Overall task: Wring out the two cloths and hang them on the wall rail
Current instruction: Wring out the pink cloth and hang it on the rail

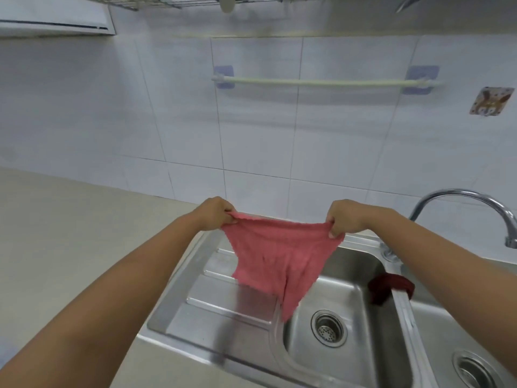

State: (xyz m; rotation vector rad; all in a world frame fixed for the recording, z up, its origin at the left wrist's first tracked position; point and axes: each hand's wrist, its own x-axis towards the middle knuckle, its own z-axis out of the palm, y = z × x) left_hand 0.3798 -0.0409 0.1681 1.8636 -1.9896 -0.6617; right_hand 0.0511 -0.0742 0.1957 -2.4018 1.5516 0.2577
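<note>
A pink cloth (275, 259) hangs spread out in the air above the steel sink (212, 301). My left hand (214, 212) pinches its upper left corner and my right hand (347, 217) pinches its upper right corner. The cloth's lower tip dangles over the left basin. A dark red cloth (387, 287) lies draped over the divider between the two basins, partly hidden by my right forearm. The pale wall rail (321, 82) is mounted on the tiled wall above, bare, between two blue brackets.
A chrome faucet (475, 203) arches over the sink at the right. A beige countertop (70, 233) stretches to the left. A wire rack (167, 1) hangs at the top edge. A small picture sticker (491, 101) is on the wall at right.
</note>
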